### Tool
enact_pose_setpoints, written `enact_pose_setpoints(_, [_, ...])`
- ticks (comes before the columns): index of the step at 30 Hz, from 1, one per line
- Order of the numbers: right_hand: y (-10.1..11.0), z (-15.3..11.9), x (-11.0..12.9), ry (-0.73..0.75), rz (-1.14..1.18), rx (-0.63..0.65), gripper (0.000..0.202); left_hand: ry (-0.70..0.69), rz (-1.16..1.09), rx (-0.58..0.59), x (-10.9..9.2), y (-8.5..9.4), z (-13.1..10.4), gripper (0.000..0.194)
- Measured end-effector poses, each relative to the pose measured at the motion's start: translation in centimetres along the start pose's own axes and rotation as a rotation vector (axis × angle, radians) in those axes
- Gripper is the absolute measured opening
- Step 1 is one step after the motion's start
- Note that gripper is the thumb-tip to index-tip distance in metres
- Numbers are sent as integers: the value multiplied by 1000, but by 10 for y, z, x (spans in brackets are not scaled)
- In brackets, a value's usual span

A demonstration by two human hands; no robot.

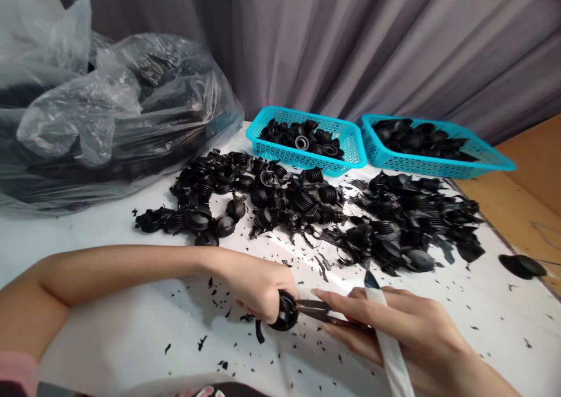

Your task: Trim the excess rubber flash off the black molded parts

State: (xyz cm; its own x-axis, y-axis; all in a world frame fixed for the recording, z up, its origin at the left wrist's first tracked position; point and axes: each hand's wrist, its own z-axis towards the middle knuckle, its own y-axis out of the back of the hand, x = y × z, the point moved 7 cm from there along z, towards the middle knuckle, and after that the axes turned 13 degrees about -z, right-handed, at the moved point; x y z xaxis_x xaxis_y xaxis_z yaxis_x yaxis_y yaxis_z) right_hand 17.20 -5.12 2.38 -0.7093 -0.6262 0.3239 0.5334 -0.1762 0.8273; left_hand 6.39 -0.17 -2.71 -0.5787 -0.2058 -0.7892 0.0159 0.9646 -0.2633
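Note:
My left hand (265,289) is closed around a round black rubber part (287,311), whose ringed, hollow end faces right. A thin curled strip (260,331) hangs beneath it. In my right hand (403,324) is a pair of small dark snips (318,309), pinched between thumb and fingers. Their pointed tips touch or nearly touch the part's right edge. The same hand also carries a knife-like tool with a white handle (388,341) and a dark slanted tip, lying across the fingers. The far side of the part is hidden by my left hand.
Heaps of ribbed black parts (302,201) and more with ragged edges (394,221) lie beyond my hands. Two blue baskets (307,162) (438,166) hold black parts. A large clear plastic bag (175,110) fills the left. Black scraps litter the white tabletop (144,321).

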Motion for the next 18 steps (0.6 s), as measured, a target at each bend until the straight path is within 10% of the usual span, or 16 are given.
enact_pose_setpoints(18, [-1,13,4,47,119,103,20,-159,80,89,-4,-9,6,16])
